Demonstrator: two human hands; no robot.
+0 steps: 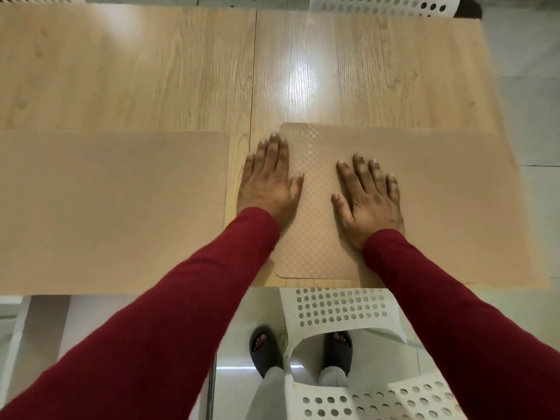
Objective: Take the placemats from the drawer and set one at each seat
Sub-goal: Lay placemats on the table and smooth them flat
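Right placemat [439, 207], beige, checker-textured, lies flat on the wooden table [151, 71] at the near edge, right half of the table, directly in front of the near white perforated chair [339, 307]. Its right end runs to the table's right edge; exact end blurred, cannot tell. Left placemat [106, 207], same beige, lies flat at the near edge on the left half, running out of view at the left. The two mats are apart, a strip of bare wood and the table's centre seam between them. Left hand [269, 183] is flat, palm down, fingers spread, grasping nothing; it sits across the left edge of the right placemat, little-finger side over bare wood, thumb side on the mat. Right hand [368, 195] is also flat, palm down, fingers spread, grasping nothing, resting fully on the right placemat, left of its middle. Both arms in dark red sleeves [181, 313]. Far side of the table bare wood with a light glare. Another white perforated chair [381, 4] at the far edge, right. Below the table edge, the person's feet in dark slippers [266, 353] on a pale floor.
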